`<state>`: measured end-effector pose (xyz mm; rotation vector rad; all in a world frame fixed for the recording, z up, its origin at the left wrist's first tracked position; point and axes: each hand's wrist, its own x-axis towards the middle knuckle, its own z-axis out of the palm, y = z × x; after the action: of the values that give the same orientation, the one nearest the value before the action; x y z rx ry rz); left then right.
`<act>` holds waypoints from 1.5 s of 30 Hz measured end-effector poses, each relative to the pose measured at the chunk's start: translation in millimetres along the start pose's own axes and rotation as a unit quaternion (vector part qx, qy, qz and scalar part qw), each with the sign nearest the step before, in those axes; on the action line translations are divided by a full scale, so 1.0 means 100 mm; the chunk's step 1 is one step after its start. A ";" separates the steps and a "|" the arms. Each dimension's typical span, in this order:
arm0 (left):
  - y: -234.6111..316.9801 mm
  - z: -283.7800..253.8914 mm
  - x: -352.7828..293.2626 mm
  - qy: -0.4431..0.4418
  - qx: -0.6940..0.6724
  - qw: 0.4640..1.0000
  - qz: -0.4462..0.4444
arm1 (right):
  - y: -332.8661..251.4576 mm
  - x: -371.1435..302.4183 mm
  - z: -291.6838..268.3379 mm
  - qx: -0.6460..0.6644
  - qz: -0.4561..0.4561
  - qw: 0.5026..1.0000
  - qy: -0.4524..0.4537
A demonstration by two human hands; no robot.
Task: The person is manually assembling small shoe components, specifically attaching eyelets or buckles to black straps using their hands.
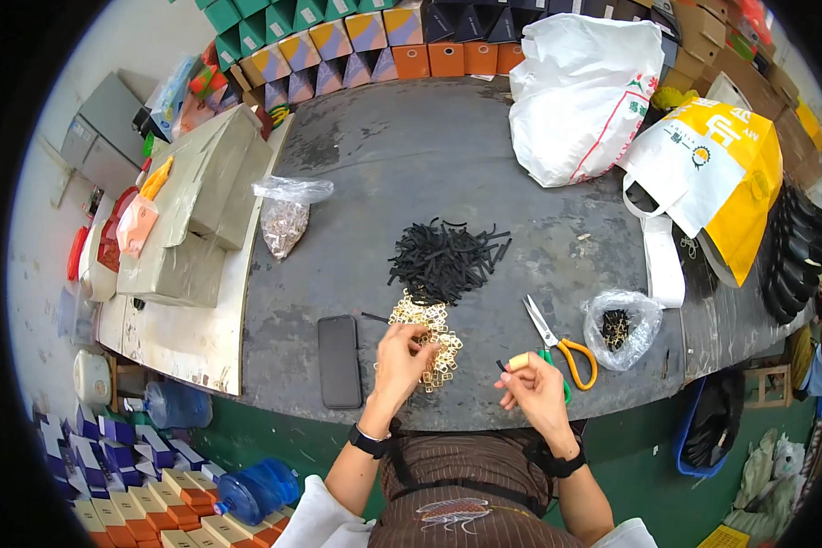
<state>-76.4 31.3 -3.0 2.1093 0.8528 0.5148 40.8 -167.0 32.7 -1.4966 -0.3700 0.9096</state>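
Note:
My left hand [402,362] is over the near part of a pile of small gold-coloured buckles [440,351], its fingers bent together; whatever is between the fingertips is too small to make out. Behind the buckles, and touching them, lies a heap of short black straps [446,260]. My right hand [537,395] is raised near the table's front edge, pinching a short black strap [501,365] between thumb and fingers. A pale yellow band wraps one of its fingers. Just beyond it lie scissors [575,362] with one orange and one green handle, the green one partly hidden.
A black phone [340,362] lies left of the buckles. An open clear bag [623,330] with small dark and gold pieces sits right of the scissors. Further off are a tied clear bag [286,219], grey boxes [187,210], a white bag [580,100] and a yellow-white bag [717,173].

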 end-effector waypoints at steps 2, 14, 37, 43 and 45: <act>-0.03 -0.08 0.04 0.058 0.078 0.995 -0.020 | 0.01 -0.13 -0.04 -0.002 0.006 1.000 0.014; 0.00 -0.15 -0.09 0.024 0.010 1.000 -0.001 | 0.18 -0.40 -0.08 0.039 0.018 0.997 0.061; 0.15 0.25 -0.07 -0.088 0.109 0.988 0.065 | 0.08 -0.13 -0.02 -0.039 0.032 0.997 0.050; 0.26 0.13 -0.13 -0.075 -0.272 0.943 -0.177 | 0.05 -0.22 -0.05 0.008 0.040 0.997 0.062; 0.42 0.01 -0.20 -0.102 -0.388 0.878 -0.262 | -0.02 -0.25 -0.02 0.023 0.047 0.997 0.051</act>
<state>-73.0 -3.5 28.5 1.1113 0.8593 0.2626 26.6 -185.8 42.0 -1.5213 -0.2044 0.9066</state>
